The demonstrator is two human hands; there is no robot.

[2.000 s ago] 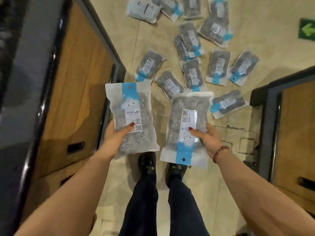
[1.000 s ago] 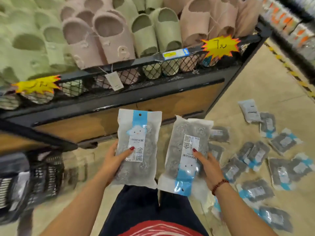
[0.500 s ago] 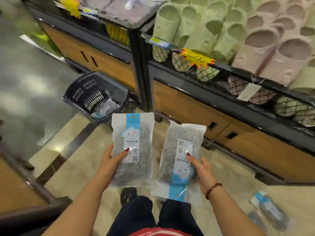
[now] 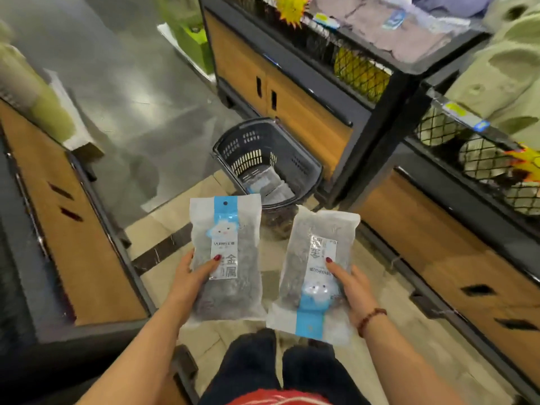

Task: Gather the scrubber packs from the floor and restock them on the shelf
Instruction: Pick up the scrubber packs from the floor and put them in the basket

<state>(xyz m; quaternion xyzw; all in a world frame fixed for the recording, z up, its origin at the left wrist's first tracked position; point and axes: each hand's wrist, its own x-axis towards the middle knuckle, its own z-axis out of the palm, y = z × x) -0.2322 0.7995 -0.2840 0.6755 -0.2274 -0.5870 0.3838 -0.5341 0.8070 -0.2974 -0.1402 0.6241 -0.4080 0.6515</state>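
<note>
I hold one scrubber pack in each hand, side by side at waist height. My left hand [image 4: 191,277] grips the left scrubber pack [image 4: 226,229], a frosted bag of grey metal scrubbers with its blue header strip pointing up. My right hand [image 4: 352,286] grips the right scrubber pack [image 4: 318,252], turned upside down so its blue strip hangs near my legs. Just beyond the packs a dark plastic basket [image 4: 304,168] stands on the floor, with more scrubber packs [image 4: 267,185] lying inside it.
A black-framed shelf unit with wooden doors [image 4: 292,103] runs along the right, with slippers [image 4: 508,74] in mesh racks above. Another wooden-fronted unit [image 4: 73,238] flanks the left. Grey floor [image 4: 140,92] stretches ahead past the basket.
My view has swung from the packs scattered on the floor, past the slipper shelf, to face the basket. It now sits nearer and more central. Both hands kept their packs.
</note>
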